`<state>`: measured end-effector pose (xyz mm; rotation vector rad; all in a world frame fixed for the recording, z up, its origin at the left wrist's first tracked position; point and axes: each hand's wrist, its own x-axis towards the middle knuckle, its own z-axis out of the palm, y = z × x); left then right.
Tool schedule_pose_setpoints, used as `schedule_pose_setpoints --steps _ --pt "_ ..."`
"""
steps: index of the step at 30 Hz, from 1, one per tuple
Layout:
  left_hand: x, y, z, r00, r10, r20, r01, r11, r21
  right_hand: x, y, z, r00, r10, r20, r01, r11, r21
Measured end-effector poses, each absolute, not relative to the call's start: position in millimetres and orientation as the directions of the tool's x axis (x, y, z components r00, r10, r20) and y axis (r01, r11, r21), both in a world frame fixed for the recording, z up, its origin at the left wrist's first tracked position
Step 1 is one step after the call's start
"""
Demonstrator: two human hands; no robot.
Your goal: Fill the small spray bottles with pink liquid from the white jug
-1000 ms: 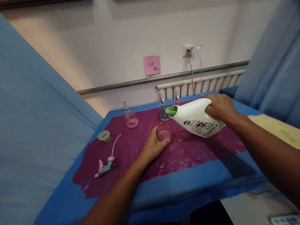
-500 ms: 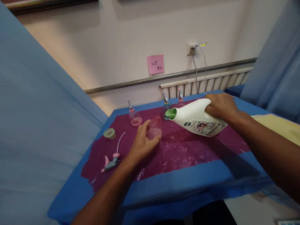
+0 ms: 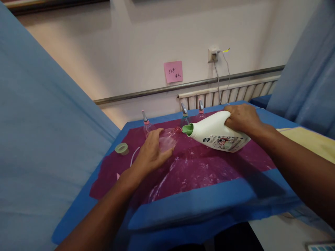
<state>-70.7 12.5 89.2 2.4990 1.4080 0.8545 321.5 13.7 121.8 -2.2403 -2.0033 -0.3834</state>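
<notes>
My left hand point(image 3: 152, 149) is closed around a clear, pink-necked spray bottle point(image 3: 168, 140), which leans to the right with its open mouth at the jug's spout. My right hand point(image 3: 243, 118) grips the handle of a white detergent jug point(image 3: 213, 128), tipped so that its green spout point(image 3: 187, 129) points left. Whether liquid is flowing I cannot tell. A pale green cap point(image 3: 121, 148) lies left of my left hand. The spray head's thin tube point(image 3: 134, 155) shows beside my left wrist; most of the spray head is hidden behind my forearm.
Behind stand three spray bottles with heads on: a pink one point(image 3: 146, 126) at left, a teal one point(image 3: 185, 118) and another pink one point(image 3: 201, 111). Shiny maroon sheeting point(image 3: 199, 167) covers part of the blue cloth point(image 3: 209, 198). Yellow cloth point(image 3: 309, 139) lies at right.
The clear bottle went from nearly upright to tilted right, its mouth meeting the jug's spout. My left forearm moved left over the spray head. The jug shifted slightly left.
</notes>
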Motion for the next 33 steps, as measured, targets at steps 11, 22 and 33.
schedule_pose_setpoints --steps 11,22,33 --pt "-71.5 15.5 113.4 0.544 0.734 0.406 0.752 -0.641 0.153 318.4 18.3 121.4 0.093 0.960 0.262 0.990 -0.117 0.078" --pt "-67.1 8.0 128.9 0.616 0.690 0.381 0.782 -0.595 -0.188 315.7 19.0 125.5 0.093 0.969 0.229 0.988 -0.118 0.100" --pt "-61.1 1.3 137.8 0.657 0.669 0.348 0.752 -0.552 -0.360 311.7 19.4 128.3 0.071 0.974 0.216 0.991 -0.094 0.096"
